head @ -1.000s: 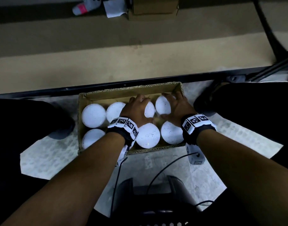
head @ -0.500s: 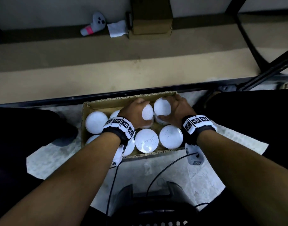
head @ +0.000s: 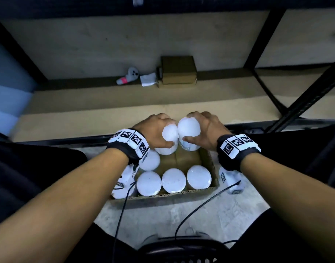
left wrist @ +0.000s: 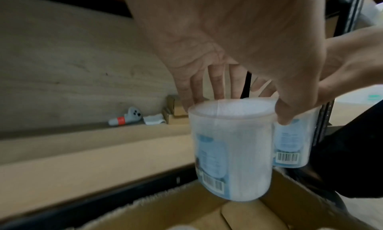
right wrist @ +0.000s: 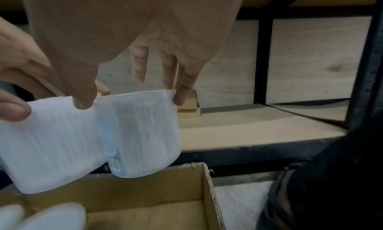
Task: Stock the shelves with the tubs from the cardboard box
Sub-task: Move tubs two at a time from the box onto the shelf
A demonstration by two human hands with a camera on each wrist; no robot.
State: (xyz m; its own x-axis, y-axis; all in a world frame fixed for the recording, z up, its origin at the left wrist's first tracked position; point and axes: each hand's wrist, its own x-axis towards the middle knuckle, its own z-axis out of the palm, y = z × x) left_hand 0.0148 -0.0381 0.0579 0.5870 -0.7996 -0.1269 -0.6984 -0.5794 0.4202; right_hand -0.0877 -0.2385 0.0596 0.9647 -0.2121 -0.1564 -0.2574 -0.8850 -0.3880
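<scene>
Both hands hold white lidded tubs side by side above the far end of the open cardboard box (head: 207,160). My left hand (head: 167,130) grips one tub (head: 165,149) from above by its lid; the left wrist view shows this tub (left wrist: 232,148) has a blue label and a barcode. My right hand (head: 188,127) grips the other tub (head: 191,146) the same way, its fingers and thumb on the rim of that tub (right wrist: 145,132). Several more tubs (head: 174,180) stand in the box. The wooden shelf board (head: 87,120) lies just beyond.
At the back of the shelf sit a small cardboard box (head: 178,72), a white paper (head: 147,79) and a grey controller (head: 127,76). Black frame posts (head: 305,103) cross at the right. Cables (head: 197,209) trail over the pale floor near the box.
Both hands have lifted their tubs up out of the box's far row, which now shows bare cardboard. The head view has tilted up toward the shelf.
</scene>
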